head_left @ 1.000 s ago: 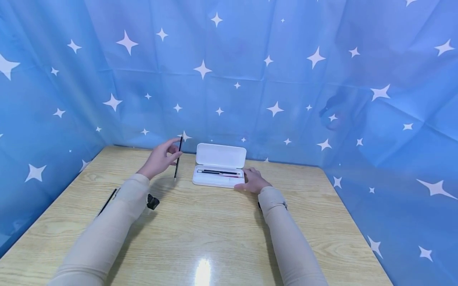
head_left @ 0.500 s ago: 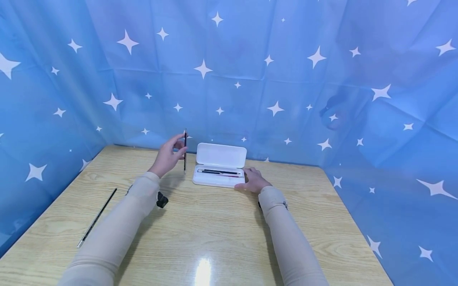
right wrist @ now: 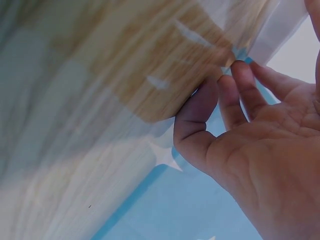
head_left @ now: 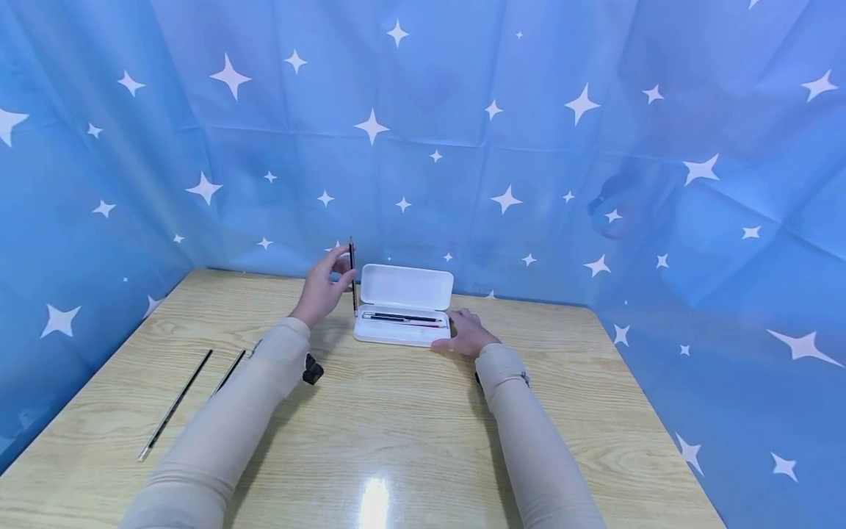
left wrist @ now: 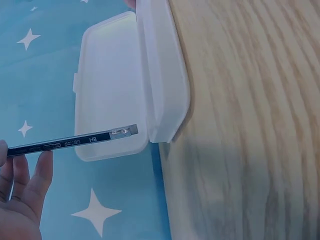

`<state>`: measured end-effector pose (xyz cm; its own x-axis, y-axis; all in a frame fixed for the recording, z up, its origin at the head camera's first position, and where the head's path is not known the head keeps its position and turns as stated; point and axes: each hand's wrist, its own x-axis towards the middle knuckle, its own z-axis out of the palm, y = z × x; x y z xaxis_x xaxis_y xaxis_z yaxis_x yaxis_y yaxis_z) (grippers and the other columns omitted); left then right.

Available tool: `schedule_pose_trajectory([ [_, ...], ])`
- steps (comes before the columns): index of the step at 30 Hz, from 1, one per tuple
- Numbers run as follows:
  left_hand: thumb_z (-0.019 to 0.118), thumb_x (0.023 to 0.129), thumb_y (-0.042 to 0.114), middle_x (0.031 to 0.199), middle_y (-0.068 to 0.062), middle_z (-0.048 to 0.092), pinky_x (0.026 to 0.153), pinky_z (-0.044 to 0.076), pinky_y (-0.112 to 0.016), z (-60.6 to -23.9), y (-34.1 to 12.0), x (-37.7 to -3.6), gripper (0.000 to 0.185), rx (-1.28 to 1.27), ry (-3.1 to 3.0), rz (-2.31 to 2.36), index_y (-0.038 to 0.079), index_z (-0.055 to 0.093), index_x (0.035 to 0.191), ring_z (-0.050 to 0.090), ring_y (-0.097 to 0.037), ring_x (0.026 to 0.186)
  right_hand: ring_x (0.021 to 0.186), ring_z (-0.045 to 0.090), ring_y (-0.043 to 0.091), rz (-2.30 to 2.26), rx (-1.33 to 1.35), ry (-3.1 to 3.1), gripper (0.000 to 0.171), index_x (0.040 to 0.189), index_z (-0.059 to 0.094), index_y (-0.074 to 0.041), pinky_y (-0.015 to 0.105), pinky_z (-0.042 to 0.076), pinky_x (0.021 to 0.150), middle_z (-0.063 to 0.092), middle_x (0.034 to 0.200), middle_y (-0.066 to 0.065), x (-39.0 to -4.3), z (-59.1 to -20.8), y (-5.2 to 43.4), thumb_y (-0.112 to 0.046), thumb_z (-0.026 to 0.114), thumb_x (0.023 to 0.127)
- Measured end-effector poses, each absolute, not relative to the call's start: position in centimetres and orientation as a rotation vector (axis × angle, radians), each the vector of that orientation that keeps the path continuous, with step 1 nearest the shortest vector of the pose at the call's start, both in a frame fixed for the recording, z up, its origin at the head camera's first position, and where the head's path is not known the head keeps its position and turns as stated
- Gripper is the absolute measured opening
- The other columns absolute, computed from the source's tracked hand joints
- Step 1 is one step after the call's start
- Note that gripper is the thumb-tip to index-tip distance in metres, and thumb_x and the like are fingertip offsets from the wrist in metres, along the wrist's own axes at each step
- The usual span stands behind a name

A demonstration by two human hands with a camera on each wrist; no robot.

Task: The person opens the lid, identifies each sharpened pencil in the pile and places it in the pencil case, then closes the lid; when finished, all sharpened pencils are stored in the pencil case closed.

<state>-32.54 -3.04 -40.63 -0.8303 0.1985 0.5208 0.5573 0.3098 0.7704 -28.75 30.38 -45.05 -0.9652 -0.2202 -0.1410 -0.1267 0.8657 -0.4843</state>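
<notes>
Between thumb and fingertips, my left hand (head_left: 322,292) pinches a black pencil (head_left: 353,273) marked HB. It stands nearly upright at the left end of a white pencil case (head_left: 390,339), its metal-banded eraser end (left wrist: 123,132) low and overlapping the lid in the left wrist view. The case lies with its lid (head_left: 406,288) raised towards the curtain. Inside are a few dark pencils (head_left: 403,318) and a thin reddish one. My right hand (head_left: 469,336) holds the case's right end, thumb at the front corner, fingers bent round the side.
Two more dark pencils, one long (head_left: 175,405) and one partly behind the left sleeve (head_left: 229,372), lie on the left of the wooden table (head_left: 396,419). A blue curtain (head_left: 449,184) with white stars hangs right behind the table's far edge. A black wrist device (head_left: 313,369) sits under the left cuff.
My left hand has moved right with the pencil, bringing it to the case's left end and turning it more upright. A second pencil on the table now shows beside the sleeve. My right hand has stayed put.
</notes>
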Motion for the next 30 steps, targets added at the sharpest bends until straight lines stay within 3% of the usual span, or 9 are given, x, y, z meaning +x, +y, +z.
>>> schedule_pose_trajectory([
  [12, 0.063, 0.101, 0.008, 0.103, -0.016, 0.063, 0.074, 0.061, -0.035, -42.0, -2.0, -33.5, 0.046, -0.707, -2.263, -1.468, 0.003, 0.049, 0.145, 0.065, -0.034, 0.101, 0.143, 0.029, 0.039, -0.706, -0.259, 2.862, 0.089, 0.156, 0.038, -0.011, 0.056, 0.03, 0.115, 0.035, 0.154, 0.018, -28.7, -45.2, 30.0, -0.05, 0.078, 0.087],
  [19, 0.064, 0.101, 0.008, 0.104, -0.015, 0.065, 0.082, 0.059, -0.042, -42.7, -1.4, -33.7, 0.048, -0.716, -2.312, -1.383, 0.005, 0.049, 0.146, 0.065, -0.032, 0.104, 0.144, 0.028, 0.041, -0.694, -0.277, 2.866, 0.091, 0.158, 0.034, -0.009, 0.056, 0.03, 0.115, 0.033, 0.156, 0.019, -28.8, -45.3, 30.1, -0.05, 0.077, 0.088],
  [30, 0.064, 0.101, 0.008, 0.104, -0.013, 0.064, 0.09, 0.056, -0.043, -43.0, -0.7, -33.9, 0.046, -0.734, -2.328, -1.331, 0.006, 0.051, 0.145, 0.064, -0.03, 0.104, 0.143, 0.027, 0.043, -0.671, -0.3, 2.874, 0.089, 0.158, 0.034, -0.008, 0.059, 0.029, 0.115, 0.032, 0.156, 0.022, -28.5, -44.9, 30.1, -0.049, 0.075, 0.09],
])
